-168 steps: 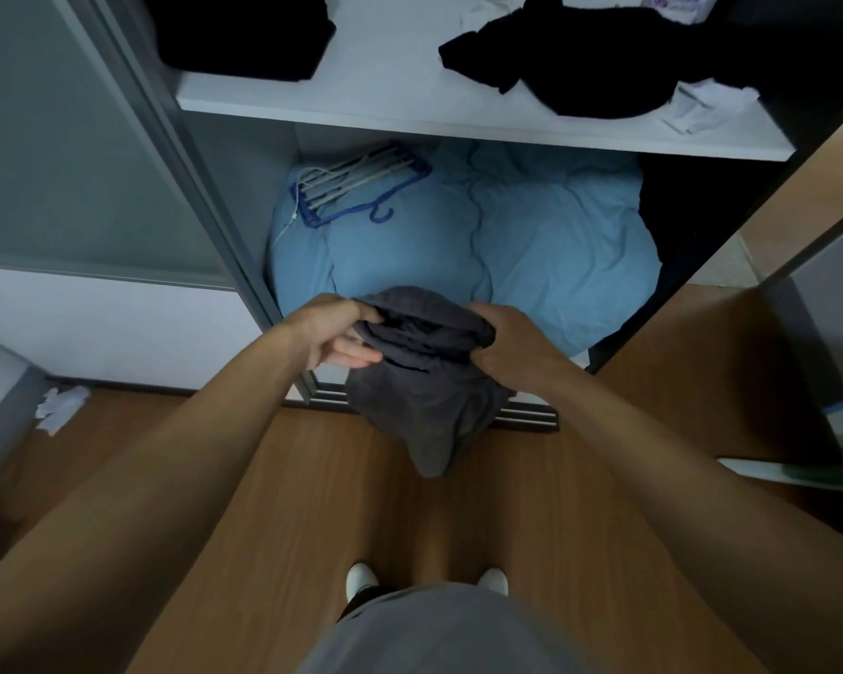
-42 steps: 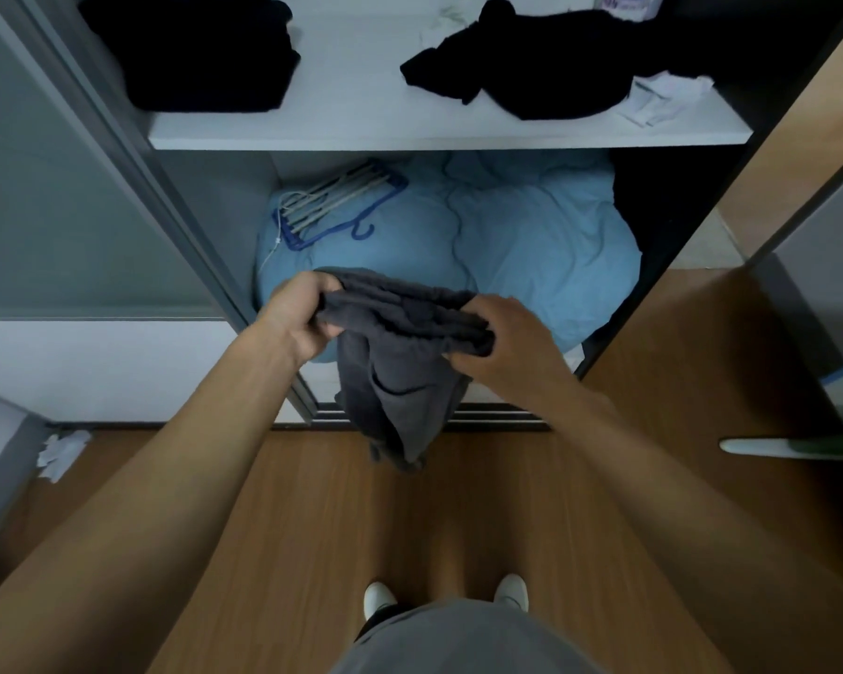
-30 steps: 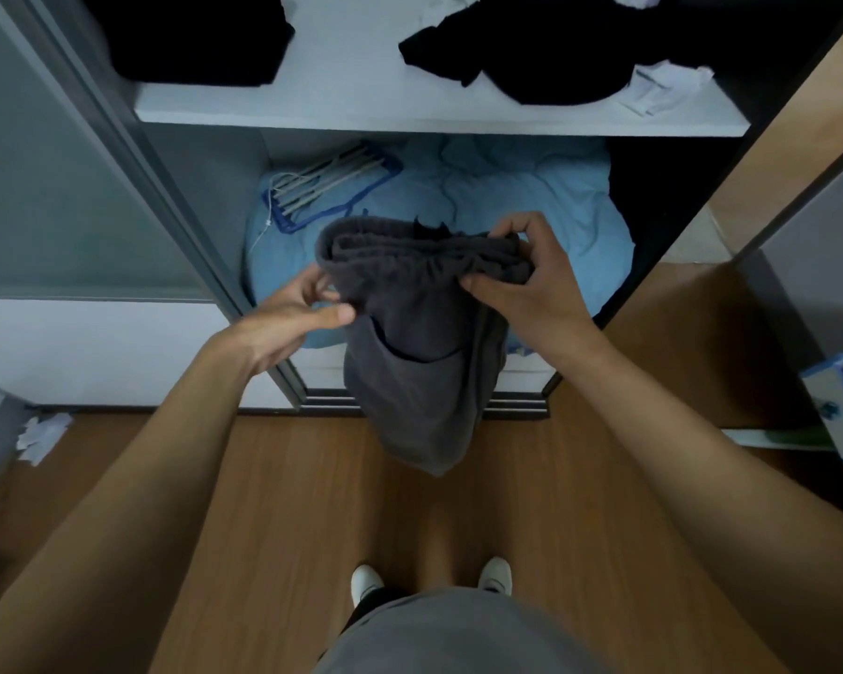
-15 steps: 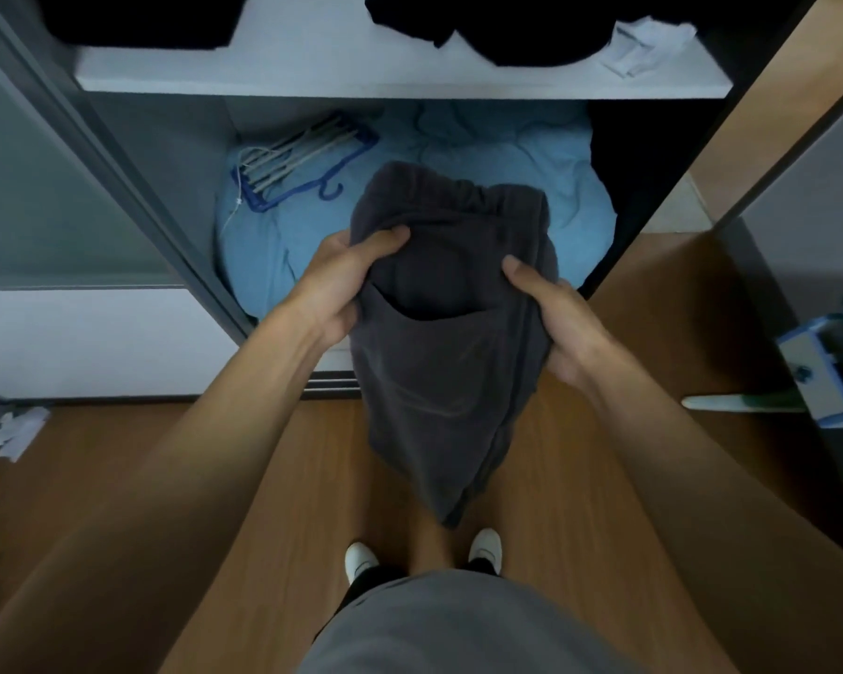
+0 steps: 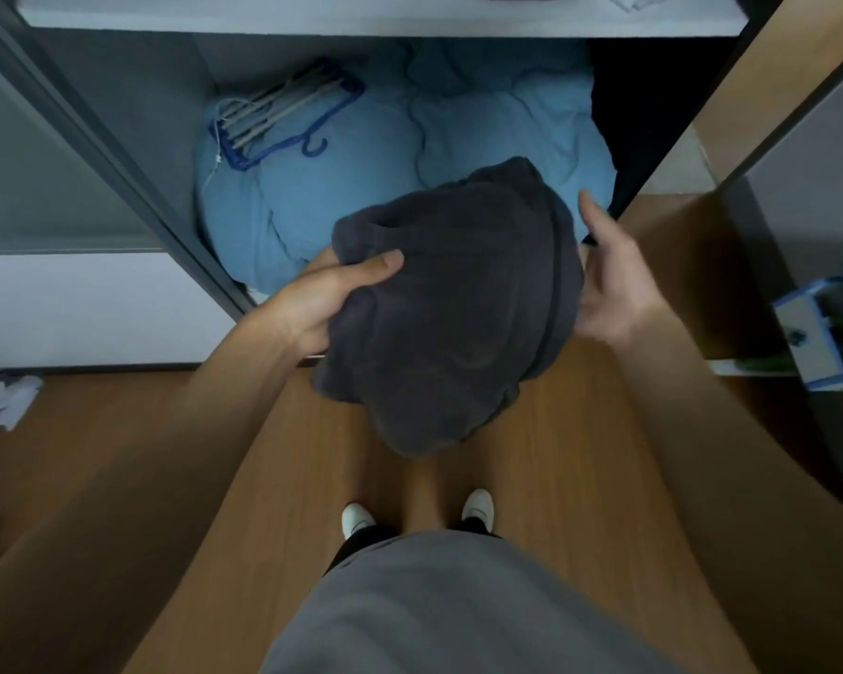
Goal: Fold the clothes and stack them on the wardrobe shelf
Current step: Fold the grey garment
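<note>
I see one dark grey garment [image 5: 451, 304], bunched and folded, gripped by my left hand [image 5: 327, 294], with my right hand [image 5: 609, 279] open-fingered against its side.

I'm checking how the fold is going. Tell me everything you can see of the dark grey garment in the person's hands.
The dark grey garment looks like soft, fleecy cloth, bunched into a rounded bundle with a seam or band down its right side. It is held in the air in front of the open wardrobe, above the wooden floor. The left hand grips its left edge, thumb on top. The right hand lies open against its right side. Its lower end hangs loose.
</note>
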Tool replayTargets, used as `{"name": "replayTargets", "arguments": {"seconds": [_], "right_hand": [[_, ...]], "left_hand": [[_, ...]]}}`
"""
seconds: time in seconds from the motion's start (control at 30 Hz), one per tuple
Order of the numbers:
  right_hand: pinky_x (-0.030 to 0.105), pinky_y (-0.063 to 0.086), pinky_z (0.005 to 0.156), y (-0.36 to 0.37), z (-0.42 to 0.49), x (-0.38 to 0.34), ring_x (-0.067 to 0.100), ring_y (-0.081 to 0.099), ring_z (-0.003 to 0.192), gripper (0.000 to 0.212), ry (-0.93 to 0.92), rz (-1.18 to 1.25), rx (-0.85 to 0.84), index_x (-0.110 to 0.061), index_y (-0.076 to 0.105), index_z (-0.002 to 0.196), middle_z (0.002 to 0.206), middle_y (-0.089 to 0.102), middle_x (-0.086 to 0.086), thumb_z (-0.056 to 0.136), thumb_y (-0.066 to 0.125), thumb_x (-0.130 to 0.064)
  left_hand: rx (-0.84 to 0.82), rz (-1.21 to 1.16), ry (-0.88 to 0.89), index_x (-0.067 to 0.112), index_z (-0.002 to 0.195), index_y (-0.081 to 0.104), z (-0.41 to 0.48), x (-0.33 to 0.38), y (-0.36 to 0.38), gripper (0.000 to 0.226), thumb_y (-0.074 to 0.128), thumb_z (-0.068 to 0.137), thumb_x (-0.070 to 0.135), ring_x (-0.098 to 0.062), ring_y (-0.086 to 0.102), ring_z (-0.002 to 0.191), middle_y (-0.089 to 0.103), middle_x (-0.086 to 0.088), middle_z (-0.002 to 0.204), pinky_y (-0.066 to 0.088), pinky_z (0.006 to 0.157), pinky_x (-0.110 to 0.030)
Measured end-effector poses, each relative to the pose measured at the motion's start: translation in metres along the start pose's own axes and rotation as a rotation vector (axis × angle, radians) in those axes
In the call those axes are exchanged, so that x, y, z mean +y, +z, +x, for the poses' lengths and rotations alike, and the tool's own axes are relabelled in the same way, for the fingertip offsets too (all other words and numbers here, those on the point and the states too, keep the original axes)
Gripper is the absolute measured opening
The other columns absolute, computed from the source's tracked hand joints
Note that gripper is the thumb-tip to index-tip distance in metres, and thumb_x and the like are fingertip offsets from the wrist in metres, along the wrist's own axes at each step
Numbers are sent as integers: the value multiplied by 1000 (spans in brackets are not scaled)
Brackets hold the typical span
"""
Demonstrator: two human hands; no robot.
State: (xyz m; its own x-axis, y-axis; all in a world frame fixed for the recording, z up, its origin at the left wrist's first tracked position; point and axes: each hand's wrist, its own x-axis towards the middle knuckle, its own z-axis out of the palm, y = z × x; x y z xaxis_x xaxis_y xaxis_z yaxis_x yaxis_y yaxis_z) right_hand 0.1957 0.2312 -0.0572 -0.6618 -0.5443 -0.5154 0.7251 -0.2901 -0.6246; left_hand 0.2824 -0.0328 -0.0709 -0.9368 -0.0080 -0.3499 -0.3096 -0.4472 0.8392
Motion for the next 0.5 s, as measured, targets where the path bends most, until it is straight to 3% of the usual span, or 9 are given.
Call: {"name": "replayTargets", "arguments": {"seconds": [0.07,0.13,0.2,0.3,0.4,0.5], "right_hand": [[40,54,93,-5,-1,41,23,65,118,61,-7,-44,67,-16,65,130,132,66,7,85,61,-58],[34,52,98,0,-1,74,16,65,117,52,-53,-139,80,-18,61,131,131,66,2,84,63,-43],[28,56,90,8,1,82,15,67,114,40,-132,-196,94,-19,65,120,123,71,0,81,68,-29],[22,57,80,21,1,62,14,70,106,30,-182,-182,58,-20,70,111,114,74,-2,81,72,-23],[25,59,79,31,1,53,15,71,105,29,-77,-231,67,-19,69,113,112,75,-2,85,72,-25],[29,61,70,37,2,46,18,74,96,18,65,-251,107,-14,74,105,105,77,3,90,70,-21]], "left_hand": [[52,19,-43,5,120,66,1,0,7,35,70,85,10,-26,71,104,73,-15,114,60,79,-32],[115,6,-157,3,116,66,-1,-2,11,27,65,92,13,-24,74,95,75,-15,105,61,73,-31],[139,-40,-259,4,105,74,-1,-1,2,23,61,95,20,-22,75,89,76,-12,99,61,71,-30],[129,-147,-154,15,98,81,-4,1,-28,30,63,88,37,-20,72,103,76,-6,110,60,75,-29],[215,-18,-198,20,98,74,-15,-13,-47,36,58,83,49,-15,71,99,78,-2,99,59,65,-26],[140,187,-280,14,102,65,-24,-32,-46,19,59,90,28,-11,75,81,71,-9,110,58,61,-24]]}}
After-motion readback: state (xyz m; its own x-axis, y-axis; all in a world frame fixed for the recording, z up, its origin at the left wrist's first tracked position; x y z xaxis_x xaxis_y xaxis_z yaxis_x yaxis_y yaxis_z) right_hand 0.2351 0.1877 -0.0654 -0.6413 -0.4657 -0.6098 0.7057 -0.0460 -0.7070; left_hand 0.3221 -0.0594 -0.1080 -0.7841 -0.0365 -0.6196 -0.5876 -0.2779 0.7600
